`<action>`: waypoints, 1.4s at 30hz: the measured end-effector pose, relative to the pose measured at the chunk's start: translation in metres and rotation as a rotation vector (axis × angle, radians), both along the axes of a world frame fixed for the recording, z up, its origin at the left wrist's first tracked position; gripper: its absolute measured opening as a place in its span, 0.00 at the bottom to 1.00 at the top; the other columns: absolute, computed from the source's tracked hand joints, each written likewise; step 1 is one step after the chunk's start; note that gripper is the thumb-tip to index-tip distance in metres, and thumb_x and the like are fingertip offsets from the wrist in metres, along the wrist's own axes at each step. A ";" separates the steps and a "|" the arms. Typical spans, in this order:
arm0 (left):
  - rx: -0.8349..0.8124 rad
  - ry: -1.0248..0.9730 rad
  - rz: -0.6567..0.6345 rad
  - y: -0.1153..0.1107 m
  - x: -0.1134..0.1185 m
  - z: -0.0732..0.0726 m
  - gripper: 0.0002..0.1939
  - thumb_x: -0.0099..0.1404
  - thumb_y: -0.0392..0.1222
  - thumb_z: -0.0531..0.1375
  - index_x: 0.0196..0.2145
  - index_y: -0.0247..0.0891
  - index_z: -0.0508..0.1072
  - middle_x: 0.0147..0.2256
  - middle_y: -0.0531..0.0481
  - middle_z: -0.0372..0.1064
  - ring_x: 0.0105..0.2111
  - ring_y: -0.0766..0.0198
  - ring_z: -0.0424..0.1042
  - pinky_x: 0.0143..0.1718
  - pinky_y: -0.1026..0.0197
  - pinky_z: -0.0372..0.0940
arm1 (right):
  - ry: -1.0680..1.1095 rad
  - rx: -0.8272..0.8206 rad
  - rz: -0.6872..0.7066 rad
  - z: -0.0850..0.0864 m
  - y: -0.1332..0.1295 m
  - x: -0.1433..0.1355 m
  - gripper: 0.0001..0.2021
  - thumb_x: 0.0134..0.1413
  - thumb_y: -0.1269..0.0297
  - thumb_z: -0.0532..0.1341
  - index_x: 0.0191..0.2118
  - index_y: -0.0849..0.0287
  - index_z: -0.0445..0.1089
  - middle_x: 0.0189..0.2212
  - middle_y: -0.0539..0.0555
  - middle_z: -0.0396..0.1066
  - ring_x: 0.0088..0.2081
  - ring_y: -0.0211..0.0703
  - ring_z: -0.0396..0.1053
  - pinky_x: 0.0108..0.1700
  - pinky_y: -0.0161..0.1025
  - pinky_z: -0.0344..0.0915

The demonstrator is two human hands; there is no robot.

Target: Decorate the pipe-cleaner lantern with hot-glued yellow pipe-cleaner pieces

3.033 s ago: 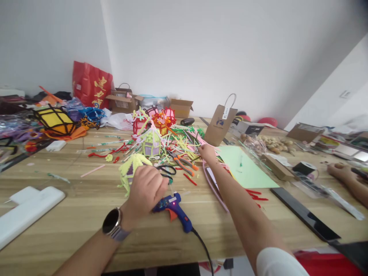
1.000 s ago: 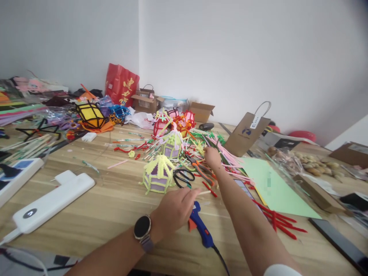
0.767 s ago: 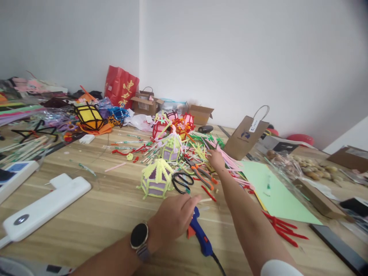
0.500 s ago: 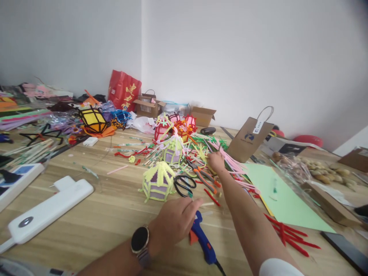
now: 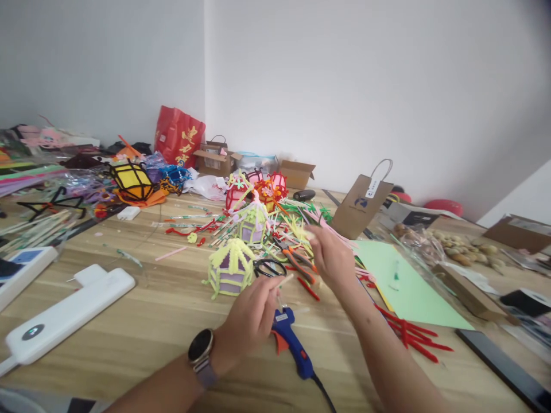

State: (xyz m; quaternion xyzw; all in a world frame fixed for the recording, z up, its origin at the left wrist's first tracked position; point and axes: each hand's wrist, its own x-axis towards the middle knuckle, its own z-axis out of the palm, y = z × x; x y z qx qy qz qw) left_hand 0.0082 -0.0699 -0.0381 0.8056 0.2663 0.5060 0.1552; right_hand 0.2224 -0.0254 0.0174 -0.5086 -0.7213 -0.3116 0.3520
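My left hand (image 5: pixel 250 311), with a watch on its wrist, is closed in a pinch on a short pale stick (image 5: pixel 286 280) that pokes out past the fingertips. Just below it lies a blue glue gun (image 5: pixel 293 343) with an orange trigger. My right hand (image 5: pixel 334 257) is raised over the craft pile with fingers pressed together; what they hold, if anything, I cannot make out. Between the hands are black-handled scissors (image 5: pixel 270 268) and orange-handled pliers (image 5: pixel 296 253). A yellow-green and purple pipe-cleaner lantern (image 5: pixel 231 269) stands beyond my left hand, a second lantern (image 5: pixel 251 226) behind it.
A white power bank-like device (image 5: pixel 71 312) and a power strip (image 5: pixel 26 269) lie left. To the right are a green sheet (image 5: pixel 408 287), red pipe cleaners (image 5: pixel 415 338), a dark phone-like slab (image 5: pixel 503 367) and a brown paper bag (image 5: pixel 359 209). A red bag (image 5: pixel 178 136) stands at the back.
My right hand has drawn back from the pipe-cleaner pile toward me. My left hand has lifted slightly, the pale stick now at its fingertips. The view has shifted a little right.
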 end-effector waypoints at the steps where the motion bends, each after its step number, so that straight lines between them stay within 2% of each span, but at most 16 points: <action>1: -0.047 -0.024 -0.010 -0.001 -0.001 0.002 0.17 0.71 0.35 0.45 0.52 0.35 0.67 0.35 0.46 0.72 0.35 0.64 0.72 0.42 0.61 0.67 | -0.018 0.029 0.047 -0.005 -0.016 -0.008 0.14 0.66 0.67 0.47 0.44 0.57 0.69 0.32 0.55 0.74 0.34 0.42 0.70 0.34 0.35 0.61; 4: -0.219 -0.082 -0.038 -0.004 -0.001 0.007 0.17 0.71 0.38 0.46 0.53 0.36 0.67 0.32 0.48 0.71 0.32 0.64 0.70 0.39 0.62 0.66 | -0.079 0.119 0.201 -0.022 -0.047 -0.027 0.11 0.64 0.70 0.49 0.36 0.57 0.68 0.23 0.52 0.69 0.25 0.40 0.65 0.28 0.35 0.58; 7: -0.453 -0.148 -0.072 -0.005 0.001 0.009 0.17 0.71 0.42 0.48 0.52 0.37 0.68 0.30 0.51 0.69 0.30 0.65 0.69 0.34 0.64 0.64 | -0.094 0.162 0.302 -0.034 -0.056 -0.037 0.09 0.62 0.74 0.51 0.39 0.58 0.67 0.24 0.52 0.70 0.26 0.39 0.65 0.30 0.35 0.60; 9: -0.579 -0.196 -0.117 -0.005 0.002 0.010 0.16 0.71 0.45 0.48 0.50 0.37 0.68 0.28 0.53 0.66 0.28 0.67 0.66 0.30 0.66 0.62 | -0.085 0.130 0.308 -0.039 -0.055 -0.039 0.09 0.62 0.74 0.51 0.41 0.58 0.67 0.25 0.52 0.72 0.27 0.39 0.67 0.30 0.34 0.61; 12: -0.671 -0.241 -0.162 -0.005 0.003 0.011 0.14 0.70 0.47 0.49 0.42 0.37 0.68 0.25 0.56 0.61 0.23 0.70 0.60 0.25 0.68 0.57 | -0.067 0.099 0.268 -0.045 -0.052 -0.037 0.07 0.62 0.72 0.54 0.39 0.60 0.68 0.21 0.51 0.70 0.23 0.38 0.67 0.27 0.34 0.60; 15: -0.677 -0.243 -0.155 -0.005 0.003 0.013 0.15 0.70 0.50 0.49 0.41 0.37 0.68 0.26 0.56 0.60 0.22 0.71 0.57 0.23 0.68 0.54 | -0.039 0.079 0.236 -0.048 -0.053 -0.035 0.06 0.61 0.71 0.55 0.38 0.60 0.70 0.20 0.50 0.71 0.22 0.37 0.67 0.25 0.34 0.59; 20: -0.658 -0.206 -0.120 -0.005 0.002 0.015 0.18 0.70 0.52 0.48 0.40 0.36 0.68 0.24 0.55 0.61 0.21 0.70 0.58 0.23 0.67 0.54 | -0.033 0.052 0.224 -0.048 -0.059 -0.036 0.07 0.61 0.69 0.56 0.36 0.59 0.72 0.19 0.50 0.72 0.20 0.35 0.67 0.25 0.33 0.58; 26: -0.668 -0.169 -0.122 -0.006 0.001 0.013 0.19 0.70 0.51 0.48 0.49 0.36 0.67 0.20 0.58 0.58 0.20 0.69 0.60 0.23 0.67 0.55 | -0.021 0.038 0.228 -0.045 -0.061 -0.037 0.08 0.61 0.69 0.55 0.38 0.59 0.72 0.19 0.50 0.71 0.20 0.36 0.67 0.26 0.33 0.58; 32: -0.697 -0.221 -0.117 -0.006 0.002 0.016 0.13 0.69 0.48 0.50 0.42 0.37 0.67 0.26 0.55 0.64 0.20 0.72 0.59 0.22 0.69 0.55 | -0.079 -0.002 0.212 -0.045 -0.058 -0.037 0.09 0.62 0.69 0.54 0.38 0.60 0.72 0.20 0.51 0.72 0.23 0.38 0.70 0.26 0.34 0.58; 38: -0.668 -0.219 -0.087 -0.004 -0.001 0.019 0.14 0.68 0.50 0.51 0.34 0.37 0.67 0.23 0.57 0.63 0.21 0.71 0.61 0.23 0.69 0.56 | -0.067 -0.008 0.225 -0.046 -0.059 -0.039 0.10 0.62 0.68 0.54 0.35 0.60 0.72 0.21 0.51 0.72 0.22 0.37 0.68 0.25 0.35 0.58; 42: -0.688 -0.251 -0.106 -0.004 -0.001 0.020 0.15 0.68 0.50 0.51 0.31 0.37 0.66 0.21 0.58 0.59 0.20 0.72 0.60 0.22 0.70 0.55 | -0.037 -0.052 0.293 -0.045 -0.059 -0.040 0.09 0.61 0.69 0.53 0.38 0.59 0.71 0.26 0.53 0.72 0.26 0.39 0.70 0.27 0.35 0.61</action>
